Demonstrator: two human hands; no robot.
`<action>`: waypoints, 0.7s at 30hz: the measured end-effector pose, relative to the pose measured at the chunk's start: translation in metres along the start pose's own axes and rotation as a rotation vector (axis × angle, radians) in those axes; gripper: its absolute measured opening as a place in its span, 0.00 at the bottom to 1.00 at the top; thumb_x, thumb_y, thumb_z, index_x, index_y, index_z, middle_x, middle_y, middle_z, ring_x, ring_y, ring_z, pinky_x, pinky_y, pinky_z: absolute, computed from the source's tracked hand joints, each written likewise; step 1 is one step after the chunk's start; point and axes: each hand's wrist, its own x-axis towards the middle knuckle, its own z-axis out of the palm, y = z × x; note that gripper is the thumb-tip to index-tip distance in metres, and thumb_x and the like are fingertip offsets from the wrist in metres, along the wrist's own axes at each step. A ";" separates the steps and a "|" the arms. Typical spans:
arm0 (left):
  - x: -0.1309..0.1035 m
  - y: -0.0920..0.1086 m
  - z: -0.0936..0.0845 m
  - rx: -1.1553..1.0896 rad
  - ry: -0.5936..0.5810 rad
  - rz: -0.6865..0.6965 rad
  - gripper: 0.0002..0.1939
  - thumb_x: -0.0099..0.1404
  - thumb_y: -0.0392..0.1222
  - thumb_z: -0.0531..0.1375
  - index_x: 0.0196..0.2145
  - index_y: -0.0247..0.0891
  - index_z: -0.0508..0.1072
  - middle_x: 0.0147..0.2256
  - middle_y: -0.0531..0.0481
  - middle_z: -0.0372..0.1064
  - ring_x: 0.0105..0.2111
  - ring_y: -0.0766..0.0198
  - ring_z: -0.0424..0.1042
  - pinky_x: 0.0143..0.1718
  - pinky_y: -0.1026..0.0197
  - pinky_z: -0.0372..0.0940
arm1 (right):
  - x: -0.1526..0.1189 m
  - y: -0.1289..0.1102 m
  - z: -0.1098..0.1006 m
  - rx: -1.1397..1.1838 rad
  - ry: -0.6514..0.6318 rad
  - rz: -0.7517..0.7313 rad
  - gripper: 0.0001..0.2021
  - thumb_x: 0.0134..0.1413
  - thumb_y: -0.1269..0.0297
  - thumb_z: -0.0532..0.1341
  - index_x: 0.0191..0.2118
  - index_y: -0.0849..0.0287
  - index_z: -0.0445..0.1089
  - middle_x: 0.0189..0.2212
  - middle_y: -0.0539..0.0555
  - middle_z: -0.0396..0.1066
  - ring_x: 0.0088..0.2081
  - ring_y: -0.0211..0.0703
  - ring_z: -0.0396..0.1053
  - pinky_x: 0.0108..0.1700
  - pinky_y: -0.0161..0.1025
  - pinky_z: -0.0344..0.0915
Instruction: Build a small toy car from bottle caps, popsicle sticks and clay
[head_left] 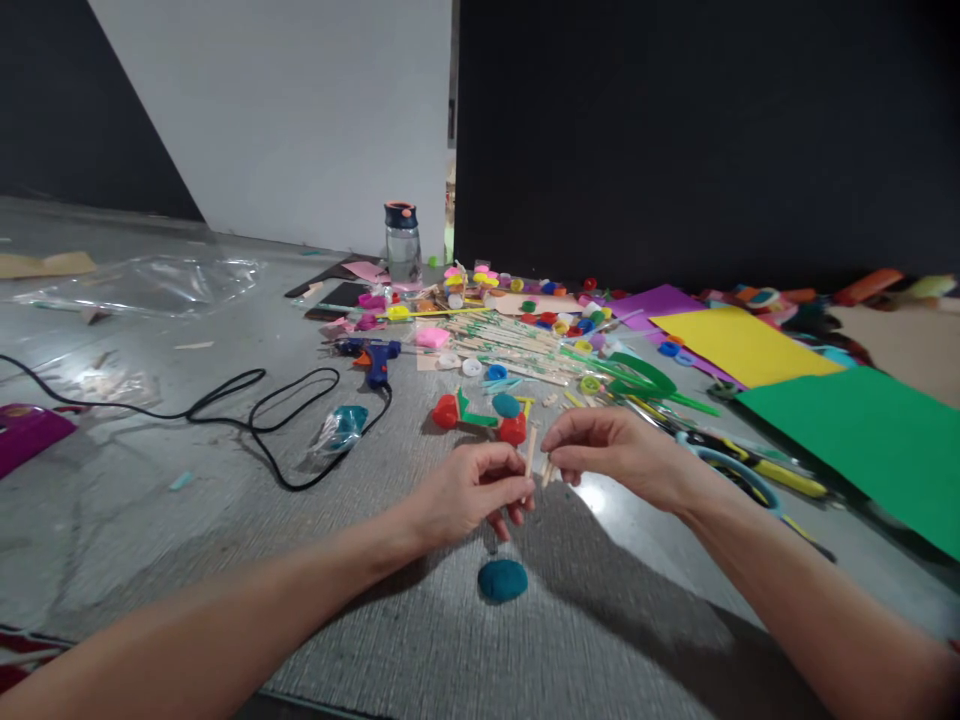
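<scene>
My left hand (480,490) pinches a short wooden stick (531,455) between thumb and fingers, holding it nearly upright. Close beside it on the right, my right hand (600,445) grips small wooden pieces (548,471) at its fingertips. A flattened lump of blue clay (502,580) lies on the grey table just below my hands. Behind them sits a small model with red lumps (445,412) at its ends, a green strip (477,419) between and a blue oval piece (506,405) on it.
A blue glue gun (377,362) with a looping black cord (255,425) lies left. Wooden sticks (510,345), bottle caps and a bottle (403,245) stand or lie behind. Scissors (731,470), a yellow cutter (791,477) and green paper (862,440) are right.
</scene>
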 end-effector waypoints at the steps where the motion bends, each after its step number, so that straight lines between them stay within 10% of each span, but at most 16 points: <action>1: 0.000 0.000 0.000 -0.004 -0.002 0.004 0.09 0.63 0.44 0.62 0.34 0.33 0.71 0.30 0.49 0.70 0.27 0.67 0.70 0.23 0.65 0.69 | 0.000 0.000 0.002 -0.002 -0.002 -0.008 0.06 0.48 0.63 0.69 0.32 0.59 0.76 0.24 0.48 0.71 0.25 0.35 0.67 0.29 0.35 0.66; 21: 0.000 0.000 0.000 -0.057 0.019 -0.010 0.14 0.62 0.49 0.64 0.32 0.32 0.74 0.28 0.50 0.69 0.26 0.67 0.70 0.21 0.67 0.71 | -0.008 -0.002 0.023 -0.047 0.037 -0.046 0.07 0.53 0.62 0.66 0.30 0.59 0.72 0.23 0.48 0.69 0.24 0.34 0.65 0.27 0.32 0.63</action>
